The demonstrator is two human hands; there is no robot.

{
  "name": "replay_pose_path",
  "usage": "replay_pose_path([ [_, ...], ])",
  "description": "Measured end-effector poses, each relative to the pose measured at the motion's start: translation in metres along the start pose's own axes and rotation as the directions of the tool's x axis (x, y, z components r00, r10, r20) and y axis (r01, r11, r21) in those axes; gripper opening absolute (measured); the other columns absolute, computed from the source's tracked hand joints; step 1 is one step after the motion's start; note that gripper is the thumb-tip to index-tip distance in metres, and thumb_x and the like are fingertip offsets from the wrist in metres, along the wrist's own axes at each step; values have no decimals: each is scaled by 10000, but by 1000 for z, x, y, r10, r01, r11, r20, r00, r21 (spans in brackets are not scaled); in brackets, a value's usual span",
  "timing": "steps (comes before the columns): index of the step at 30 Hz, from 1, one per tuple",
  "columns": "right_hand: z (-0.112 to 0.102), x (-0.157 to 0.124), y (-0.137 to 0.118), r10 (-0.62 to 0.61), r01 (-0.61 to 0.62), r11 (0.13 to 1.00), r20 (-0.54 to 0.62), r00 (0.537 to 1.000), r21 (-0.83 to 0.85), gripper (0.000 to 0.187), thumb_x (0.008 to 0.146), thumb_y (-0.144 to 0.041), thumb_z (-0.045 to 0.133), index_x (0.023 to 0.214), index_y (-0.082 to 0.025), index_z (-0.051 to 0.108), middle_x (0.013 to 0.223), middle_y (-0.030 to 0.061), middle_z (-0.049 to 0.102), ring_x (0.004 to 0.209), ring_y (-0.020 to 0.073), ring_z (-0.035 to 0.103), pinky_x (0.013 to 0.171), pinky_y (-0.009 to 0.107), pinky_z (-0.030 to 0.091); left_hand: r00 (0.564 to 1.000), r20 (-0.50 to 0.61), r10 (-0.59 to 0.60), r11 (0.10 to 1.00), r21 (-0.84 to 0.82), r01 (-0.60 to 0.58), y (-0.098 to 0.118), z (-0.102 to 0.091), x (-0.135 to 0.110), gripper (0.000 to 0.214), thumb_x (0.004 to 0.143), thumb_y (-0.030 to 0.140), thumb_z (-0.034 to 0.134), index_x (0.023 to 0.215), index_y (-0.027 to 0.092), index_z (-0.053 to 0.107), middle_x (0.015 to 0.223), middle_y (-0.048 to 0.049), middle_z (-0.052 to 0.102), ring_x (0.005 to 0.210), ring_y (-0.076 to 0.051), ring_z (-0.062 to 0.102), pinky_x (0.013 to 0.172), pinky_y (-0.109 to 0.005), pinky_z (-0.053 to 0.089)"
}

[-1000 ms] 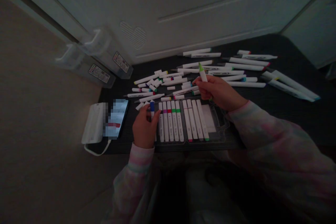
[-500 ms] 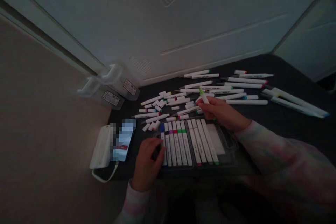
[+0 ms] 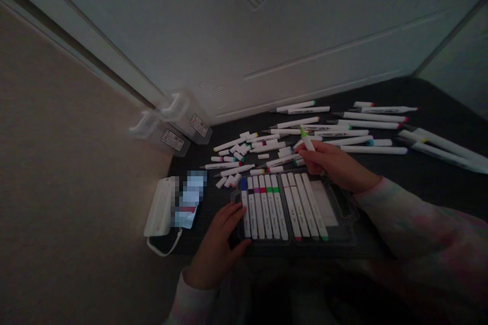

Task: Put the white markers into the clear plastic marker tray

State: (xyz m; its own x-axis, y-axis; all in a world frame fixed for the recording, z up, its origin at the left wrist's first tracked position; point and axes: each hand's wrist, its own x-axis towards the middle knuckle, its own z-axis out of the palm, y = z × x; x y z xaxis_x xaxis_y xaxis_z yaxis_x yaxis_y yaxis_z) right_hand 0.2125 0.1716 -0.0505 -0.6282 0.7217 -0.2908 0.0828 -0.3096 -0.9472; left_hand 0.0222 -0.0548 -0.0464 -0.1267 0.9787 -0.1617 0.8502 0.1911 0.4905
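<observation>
Left hand: The left hand [image 3: 219, 244] is spread beside the pen case [image 3: 355, 213], with thumb and fingers well apart; nothing is seen to be gripped. The fingertips are laid at the side of the blue marker [image 3: 245, 200], and the thumb is set near its lower end. Whether any pressure is applied cannot be told.
Right hand: The green marker [image 3: 307, 142] is pinched between the thumb and fingers of the right hand [image 3: 324, 160], which are closed around its white barrel. Its green end is pointed up and away, above the loose markers [image 3: 353, 150].
Pen case, left half: Six markers are laid side by side, banded blue, black, purple, red, green and green from left to right.
Pen case, right half: Four white markers [image 3: 299, 203] are laid in a row, with a white card [image 3: 327, 203] to their right.
Table: Loose markers are scattered across the far part of the dark table [image 3: 407, 170], and small caps [image 3: 233, 181] are strewn among them.
Left end: A phone [image 3: 192, 198] is placed beside a white block [image 3: 160, 208], from which a white cable [image 3: 163, 254] is looped toward the phone. Two clear boxes [image 3: 186, 117] are stood behind, against a pale panel [image 3: 171, 35].
</observation>
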Motion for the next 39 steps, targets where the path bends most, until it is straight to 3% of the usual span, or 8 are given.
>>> replay_pose_path([
  [9,-2,2,4,5,-5,1000,11,1000,7,217,711,-344,573,814,-162,515,459,-75,342,410,58,289,414,213,213,1000,1,-20,1000,-6,20,4,0,2,559,700,224,596,1238,203,449,1282,-117,454,1205,-258,381,1004,-469,336],
  [39,-3,3,4,-49,49,998,22,999,29,143,731,-277,547,808,-159,523,463,-84,341,400,50,284,406,199,234,999,35,8,995,99,-12,8,-6,7,607,675,194,545,1267,178,414,1269,-125,452,1166,-263,415,976,-458,366],
])
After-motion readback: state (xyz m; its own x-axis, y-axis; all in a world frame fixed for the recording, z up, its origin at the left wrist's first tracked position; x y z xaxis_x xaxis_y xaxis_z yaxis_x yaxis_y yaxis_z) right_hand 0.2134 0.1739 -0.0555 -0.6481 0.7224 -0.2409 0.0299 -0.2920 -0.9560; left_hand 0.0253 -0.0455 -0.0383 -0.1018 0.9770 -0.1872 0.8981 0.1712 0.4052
